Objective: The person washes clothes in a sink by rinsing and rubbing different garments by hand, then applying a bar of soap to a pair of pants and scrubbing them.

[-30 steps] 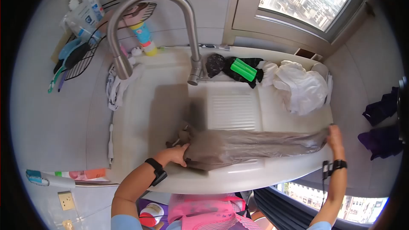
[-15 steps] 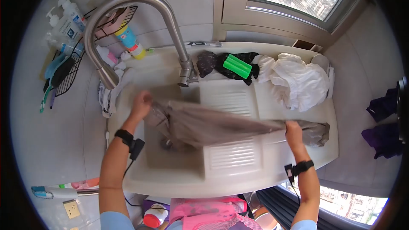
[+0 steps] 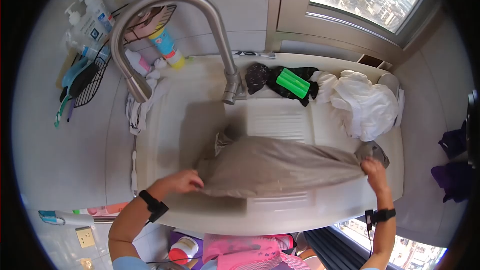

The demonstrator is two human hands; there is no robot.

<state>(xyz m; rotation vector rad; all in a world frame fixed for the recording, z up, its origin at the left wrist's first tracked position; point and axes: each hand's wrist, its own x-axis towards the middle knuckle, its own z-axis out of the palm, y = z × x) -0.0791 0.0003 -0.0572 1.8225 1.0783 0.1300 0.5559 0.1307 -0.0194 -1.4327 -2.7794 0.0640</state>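
A wet-looking grey-brown garment (image 3: 280, 167) is stretched sideways over a white laundry sink (image 3: 200, 217) with a built-in ribbed washboard (image 3: 280, 126). Its left edge is pinched in my left hand (image 3: 187, 181), low over the basin near the front rim. My right hand (image 3: 372, 166) grips the gathered right part, and a bunched end sticks out beyond the fist. Some of the cloth hangs down into the basin on the left. The garment hides part of the washboard and basin.
A steel faucet (image 3: 227, 45) arches over the basin. Along the back ledge lie a green soap bar (image 3: 293, 83) on black cloth (image 3: 257, 77) and a white cloth heap (image 3: 365, 102). Bottles (image 3: 95, 30) and brushes (image 3: 82, 82) fill a wire rack at left. A pink mesh item (image 3: 245, 247) sits below the front rim.
My left hand has come down toward the front rim, and my right hand has shifted right and slightly down. The garment has spread from a narrow twist into a wider sheet.
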